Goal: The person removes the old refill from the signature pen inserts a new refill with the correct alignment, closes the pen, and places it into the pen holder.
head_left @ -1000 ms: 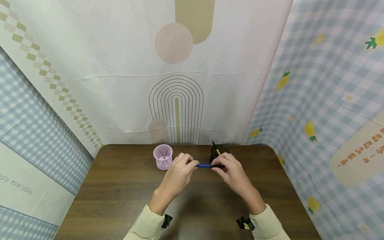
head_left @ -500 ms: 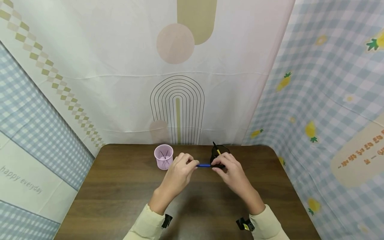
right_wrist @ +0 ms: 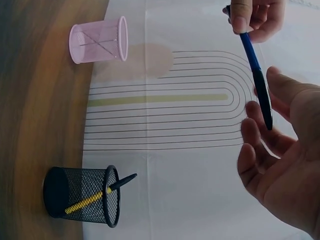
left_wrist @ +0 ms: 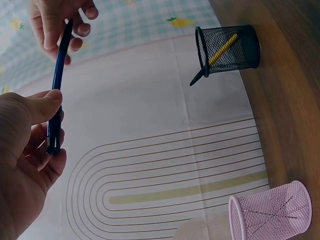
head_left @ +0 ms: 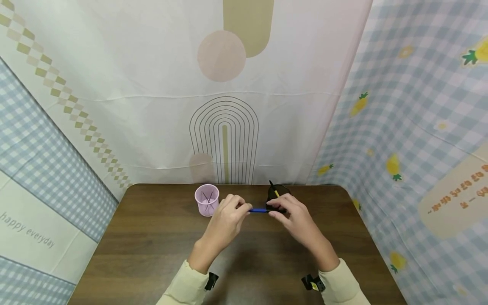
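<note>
A blue pen [head_left: 259, 210] with a dark grip and tip lies level above the table in the head view. My left hand [head_left: 226, 218] pinches its rear end between thumb and fingers. Around the dark tip end is my right hand [head_left: 295, 216]. In the right wrist view, the right thumb [right_wrist: 282, 85] and fingers stand apart on either side of the pen [right_wrist: 254, 60], with no pinch visible. Behind the right hand, a black mesh pen cup [right_wrist: 82, 195] holds a yellow-and-black pen [right_wrist: 90, 201]. A pink mesh pen cup [head_left: 207, 207] stands beyond the left hand.
Both cups stand near the back of the brown wooden table [head_left: 152, 245]. A white printed cloth [head_left: 152, 127] hangs behind the table. Blue checked cloth [head_left: 381, 169] hangs at the right, with more at the left.
My right thumb and fingertips have spread apart around the pen's dark end, loosening from their pinch. The left hand keeps its hold, and the cups stay in place.
</note>
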`<state>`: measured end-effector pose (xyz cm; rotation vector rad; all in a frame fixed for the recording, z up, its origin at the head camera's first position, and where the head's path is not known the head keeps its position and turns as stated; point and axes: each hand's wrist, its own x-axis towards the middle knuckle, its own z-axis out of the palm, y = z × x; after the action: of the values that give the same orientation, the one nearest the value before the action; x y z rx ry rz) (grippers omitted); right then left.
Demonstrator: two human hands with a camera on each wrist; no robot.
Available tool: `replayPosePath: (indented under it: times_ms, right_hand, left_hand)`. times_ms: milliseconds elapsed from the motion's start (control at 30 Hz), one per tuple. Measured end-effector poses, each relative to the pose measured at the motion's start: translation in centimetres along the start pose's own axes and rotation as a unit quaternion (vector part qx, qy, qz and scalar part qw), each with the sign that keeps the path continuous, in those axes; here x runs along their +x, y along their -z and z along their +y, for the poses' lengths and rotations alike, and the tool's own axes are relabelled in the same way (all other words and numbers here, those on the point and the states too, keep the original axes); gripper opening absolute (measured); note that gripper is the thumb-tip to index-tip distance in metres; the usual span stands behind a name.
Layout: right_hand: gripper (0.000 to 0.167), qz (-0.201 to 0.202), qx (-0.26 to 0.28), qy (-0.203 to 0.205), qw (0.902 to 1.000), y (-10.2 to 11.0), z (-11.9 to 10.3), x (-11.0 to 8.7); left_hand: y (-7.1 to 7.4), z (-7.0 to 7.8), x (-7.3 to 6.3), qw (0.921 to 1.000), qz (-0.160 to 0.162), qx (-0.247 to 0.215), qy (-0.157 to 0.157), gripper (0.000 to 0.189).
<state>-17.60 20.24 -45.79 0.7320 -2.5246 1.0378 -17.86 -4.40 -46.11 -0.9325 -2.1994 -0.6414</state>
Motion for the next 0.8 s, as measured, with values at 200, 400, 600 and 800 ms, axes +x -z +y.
replayPosePath:
  times_ms: [200,400,600,800]
  right_hand:
    - [0.015,-0.035,0.002,-0.012,0.9993,0.24,0.14,0.02]
    - [0.010,-0.033,0.004,-0.001,0.9995,0.25,0.13,0.04]
    - [0.010,-0.022,0.007,0.004,0.9997,0.16,0.03,0.11]
    - [0.015,-0.009,0.000,0.005,1.0000,-0.07,-0.12,0.02]
  left_hand:
    - [-0.09,0.04,-0.05,1.0000,-0.002,0.004,-0.003,0.010]
    - [-0.19,0.11,-0.08,1.0000,-0.009,0.003,-0.001,0.009]
    - [-0.20,0.17,-0.05,1.0000,-0.007,0.001,0.001,0.010]
    - [-0.15,0.19,0.03,1.0000,-0.005,-0.005,0.004,0.011]
